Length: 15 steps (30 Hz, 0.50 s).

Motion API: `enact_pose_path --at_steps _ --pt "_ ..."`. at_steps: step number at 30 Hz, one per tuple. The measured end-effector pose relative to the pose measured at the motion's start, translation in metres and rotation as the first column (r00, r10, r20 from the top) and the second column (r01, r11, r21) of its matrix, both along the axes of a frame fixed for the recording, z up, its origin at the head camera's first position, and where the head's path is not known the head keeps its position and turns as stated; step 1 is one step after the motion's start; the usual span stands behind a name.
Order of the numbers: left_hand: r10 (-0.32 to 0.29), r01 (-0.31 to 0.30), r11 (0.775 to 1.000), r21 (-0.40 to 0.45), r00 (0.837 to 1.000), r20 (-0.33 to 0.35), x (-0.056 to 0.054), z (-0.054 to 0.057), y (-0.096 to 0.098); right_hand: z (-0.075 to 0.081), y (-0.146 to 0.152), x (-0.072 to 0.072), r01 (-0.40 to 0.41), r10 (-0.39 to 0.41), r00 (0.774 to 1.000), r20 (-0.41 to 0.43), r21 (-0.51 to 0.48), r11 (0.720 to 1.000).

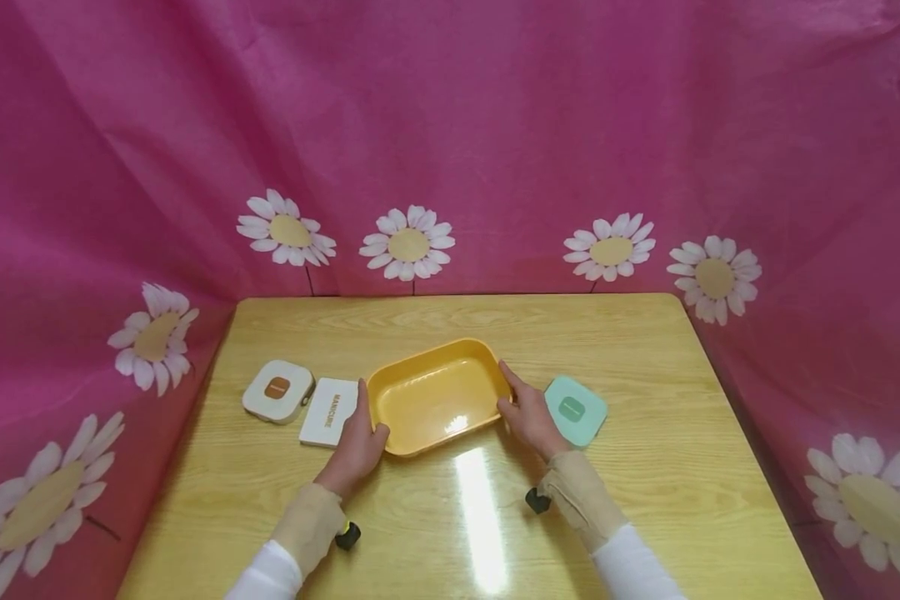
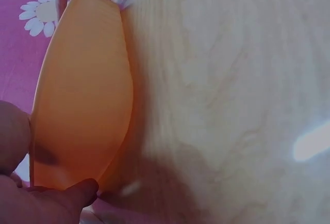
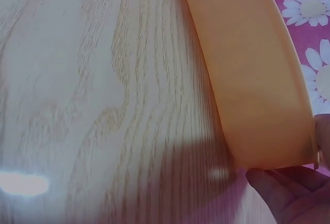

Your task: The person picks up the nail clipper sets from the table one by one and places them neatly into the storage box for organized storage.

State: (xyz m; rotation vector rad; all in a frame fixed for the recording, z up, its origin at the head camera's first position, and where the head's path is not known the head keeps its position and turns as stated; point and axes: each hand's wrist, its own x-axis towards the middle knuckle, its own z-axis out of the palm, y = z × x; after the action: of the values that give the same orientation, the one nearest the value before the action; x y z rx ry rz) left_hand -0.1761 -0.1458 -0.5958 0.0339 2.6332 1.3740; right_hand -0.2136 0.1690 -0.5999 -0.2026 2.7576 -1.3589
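Note:
A yellow-orange rectangular tray (image 1: 435,396) with rounded corners and raised sides lies between my two hands, turned at a slant with its right end farther back. It holds nothing. My left hand (image 1: 358,442) grips its left end, and in the left wrist view the thumb (image 2: 82,192) presses the outer side near the bottom. The right end is gripped by my right hand (image 1: 532,417), whose fingers (image 3: 273,188) reach under the tray's edge in the right wrist view. Whether the tray's underside touches the table, I cannot tell.
Left of the tray lie a white flat box (image 1: 330,412) marked "MANICURE" and a white rounded-square case (image 1: 277,392) with a brown label. A mint-green rounded case (image 1: 576,410) sits right of it, close to my right hand. Pink flowered cloth (image 1: 495,150) surrounds the wooden table (image 1: 682,500).

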Motion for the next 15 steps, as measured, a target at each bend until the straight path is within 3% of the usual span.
enact_pose_path --at_steps 7,15 --pt "-0.024 0.024 1.0 -0.015 0.999 0.043 -0.019 0.003 0.0 -0.002 -0.001 -0.005 0.04 -0.04 0.999 -0.028 0.029 0.999" --pt "-0.036 0.027 0.998 0.063 0.989 0.145 -0.035 0.009 0.0 -0.003 -0.001 -0.009 0.072 -0.071 0.997 -0.018 0.052 0.996"
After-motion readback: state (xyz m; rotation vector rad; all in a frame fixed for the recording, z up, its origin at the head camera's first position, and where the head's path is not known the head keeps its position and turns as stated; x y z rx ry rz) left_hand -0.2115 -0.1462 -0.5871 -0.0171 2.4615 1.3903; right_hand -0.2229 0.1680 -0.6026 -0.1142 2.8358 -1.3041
